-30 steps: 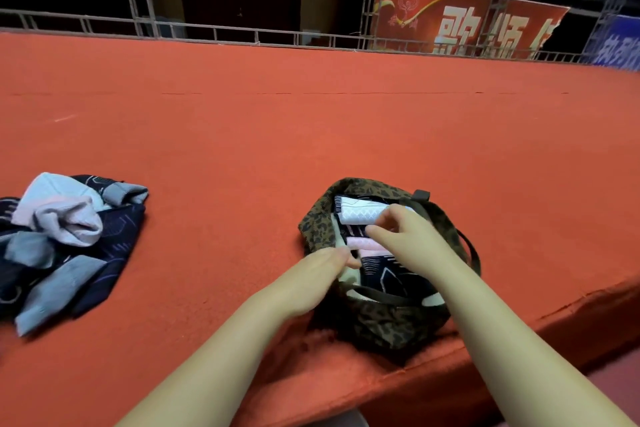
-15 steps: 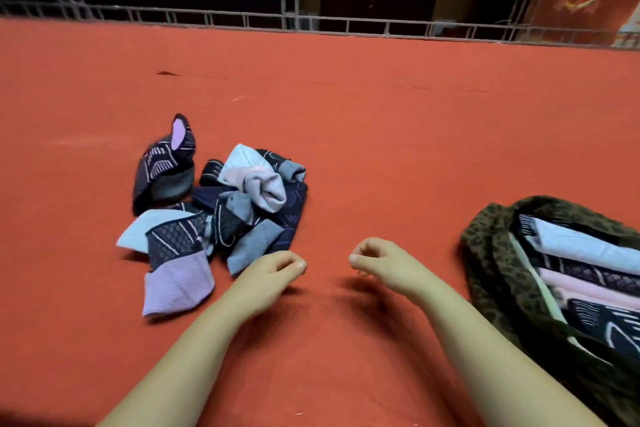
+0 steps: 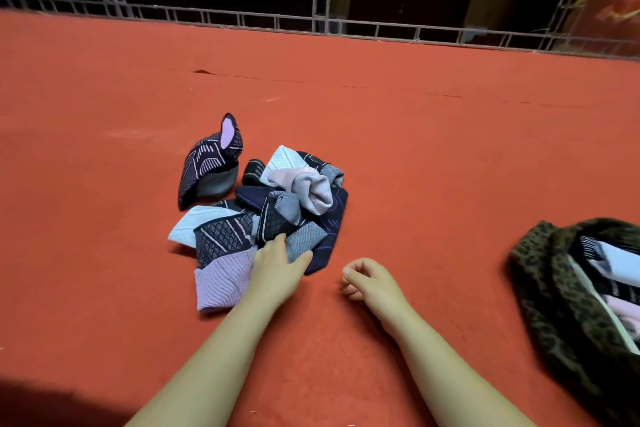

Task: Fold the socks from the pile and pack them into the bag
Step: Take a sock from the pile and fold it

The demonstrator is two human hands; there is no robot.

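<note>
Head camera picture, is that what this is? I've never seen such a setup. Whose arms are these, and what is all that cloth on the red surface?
Yes: no machine here, just a person wearing a camera on the head, looking down at their own bare arms. The left hand reaches into a pile of socks on the red carpeted surface, fingers touching a grey sock; a firm grip isn't visible yet. The right hand rests beside the pile, loosely curled, holding nothing. At the right edge lies a leopard-print bag with folded socks already inside.
</note>
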